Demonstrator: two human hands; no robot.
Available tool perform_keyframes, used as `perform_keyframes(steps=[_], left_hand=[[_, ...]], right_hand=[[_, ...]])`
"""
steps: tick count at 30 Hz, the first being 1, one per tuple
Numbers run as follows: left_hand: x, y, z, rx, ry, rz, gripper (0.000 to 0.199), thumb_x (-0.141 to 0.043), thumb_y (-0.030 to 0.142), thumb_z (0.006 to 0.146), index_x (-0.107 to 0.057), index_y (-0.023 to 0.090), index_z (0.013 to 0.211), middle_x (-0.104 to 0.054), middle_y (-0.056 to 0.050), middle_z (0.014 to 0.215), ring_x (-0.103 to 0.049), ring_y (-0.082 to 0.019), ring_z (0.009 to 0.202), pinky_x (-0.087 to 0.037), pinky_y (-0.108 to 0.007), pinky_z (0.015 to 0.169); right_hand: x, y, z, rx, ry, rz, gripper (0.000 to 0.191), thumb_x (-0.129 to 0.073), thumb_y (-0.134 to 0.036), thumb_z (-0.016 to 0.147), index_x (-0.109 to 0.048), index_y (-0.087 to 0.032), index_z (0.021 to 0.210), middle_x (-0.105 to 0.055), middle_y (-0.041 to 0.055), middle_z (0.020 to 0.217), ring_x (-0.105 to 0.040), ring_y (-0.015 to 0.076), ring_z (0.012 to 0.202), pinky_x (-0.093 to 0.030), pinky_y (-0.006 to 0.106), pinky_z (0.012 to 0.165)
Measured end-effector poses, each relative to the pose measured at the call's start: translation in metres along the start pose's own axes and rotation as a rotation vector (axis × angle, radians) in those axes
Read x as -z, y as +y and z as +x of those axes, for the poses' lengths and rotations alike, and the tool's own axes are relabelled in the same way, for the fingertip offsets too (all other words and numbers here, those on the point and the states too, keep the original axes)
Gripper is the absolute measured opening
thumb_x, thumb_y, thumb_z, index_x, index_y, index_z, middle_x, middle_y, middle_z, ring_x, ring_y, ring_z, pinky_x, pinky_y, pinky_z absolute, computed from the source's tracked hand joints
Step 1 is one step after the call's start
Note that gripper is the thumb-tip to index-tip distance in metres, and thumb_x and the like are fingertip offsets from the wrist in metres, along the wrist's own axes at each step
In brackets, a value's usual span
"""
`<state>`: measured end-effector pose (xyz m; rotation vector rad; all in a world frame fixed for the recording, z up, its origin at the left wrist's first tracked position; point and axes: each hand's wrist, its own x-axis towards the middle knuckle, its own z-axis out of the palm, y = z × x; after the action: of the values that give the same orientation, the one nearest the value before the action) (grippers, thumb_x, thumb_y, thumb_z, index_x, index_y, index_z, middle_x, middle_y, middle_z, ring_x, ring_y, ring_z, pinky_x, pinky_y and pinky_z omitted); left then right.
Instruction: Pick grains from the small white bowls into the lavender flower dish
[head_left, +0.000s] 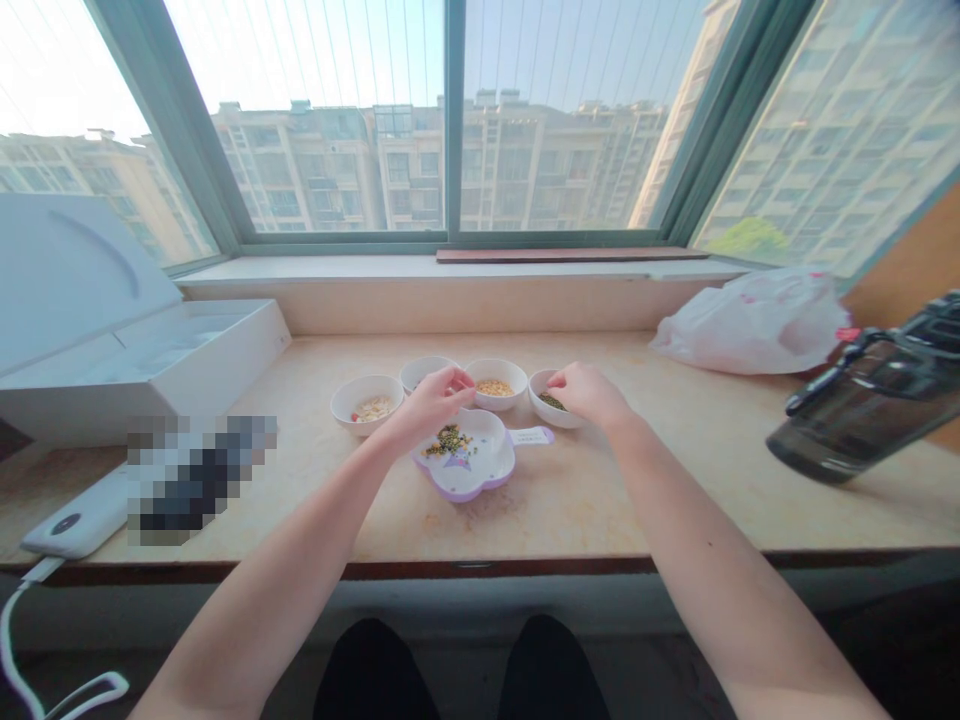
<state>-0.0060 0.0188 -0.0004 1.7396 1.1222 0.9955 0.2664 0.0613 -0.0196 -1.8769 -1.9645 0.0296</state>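
Note:
My left hand [435, 402] hovers above the back of a white and purple dish [491, 450], its fingertips pinched together beside a bowl of yellow grains [495, 387]. Whatever the pinch may hold is hidden. A small heap of mixed green and yellow beans [450, 440] lies in the left part of the dish, which has a short handle [532, 436] on its right. My right hand [589, 395] dips its closed fingertips into a white bowl [541, 408] of small green beans [553, 400]. What those fingers grip does not show.
At the left of the row stands a bowl of pale pieces [371, 408]; another bowl [427, 370] is partly behind my left hand. An open white box [217, 350] and a power bank [82, 515] lie left. A plastic bag [754, 320] and a dark bottle [855, 400] are right.

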Motion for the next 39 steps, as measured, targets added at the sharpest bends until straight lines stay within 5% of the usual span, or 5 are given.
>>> perform_keyframes(steps=[4, 22, 30, 34, 39], left_hand=[[0.000, 0.001, -0.001, -0.004, -0.039, 0.019, 0.016, -0.064, 0.031, 0.085, -0.063, 0.019, 0.095, -0.063, -0.001, 0.082, -0.056, -0.013, 0.073, -0.042, -0.025, 0.064], [-0.001, -0.003, 0.001, -0.034, -0.111, 0.038, 0.018, -0.063, 0.033, 0.089, -0.062, 0.018, 0.099, -0.064, -0.001, 0.083, -0.056, -0.011, 0.069, -0.043, -0.024, 0.060], [0.005, 0.004, -0.003, -0.094, -0.027, 0.434, 0.019, -0.052, 0.027, 0.091, -0.069, 0.018, 0.089, -0.069, -0.005, 0.086, -0.061, -0.018, 0.079, -0.044, -0.029, 0.070], [0.011, 0.001, -0.004, -0.178, -0.230, 0.655, 0.019, -0.054, 0.022, 0.086, -0.072, 0.019, 0.080, -0.070, -0.005, 0.086, -0.060, -0.019, 0.080, -0.041, -0.031, 0.074], [0.015, -0.008, -0.002, -0.138, -0.463, 0.589, 0.009, -0.067, 0.023, 0.076, -0.075, 0.021, 0.078, -0.069, -0.004, 0.079, -0.058, -0.018, 0.070, -0.038, -0.029, 0.066]], right_hand=[[0.003, -0.002, 0.002, 0.015, -0.154, -0.069, 0.018, -0.063, -0.029, 0.079, -0.077, -0.025, 0.068, -0.073, 0.0042, 0.070, -0.063, 0.0184, 0.063, -0.038, 0.028, 0.057], [0.001, -0.002, 0.012, -0.002, -0.259, -0.062, 0.019, -0.063, -0.014, 0.080, -0.078, -0.019, 0.070, -0.075, 0.0081, 0.074, -0.067, 0.0187, 0.067, -0.040, 0.027, 0.061], [0.010, -0.019, 0.007, 0.081, 0.003, 0.084, 0.021, -0.059, -0.024, 0.088, -0.079, -0.019, 0.089, -0.078, 0.0088, 0.093, -0.069, 0.0213, 0.084, -0.046, 0.030, 0.074], [0.005, -0.043, 0.000, 0.217, 0.151, 0.307, 0.016, -0.065, -0.028, 0.086, -0.078, -0.020, 0.087, -0.078, 0.0050, 0.089, -0.066, 0.0181, 0.075, -0.048, 0.030, 0.075], [-0.004, -0.058, -0.005, 0.202, 0.188, 0.275, 0.008, -0.069, -0.024, 0.083, -0.076, -0.020, 0.081, -0.075, 0.0049, 0.084, -0.065, 0.0188, 0.073, -0.047, 0.031, 0.074]])
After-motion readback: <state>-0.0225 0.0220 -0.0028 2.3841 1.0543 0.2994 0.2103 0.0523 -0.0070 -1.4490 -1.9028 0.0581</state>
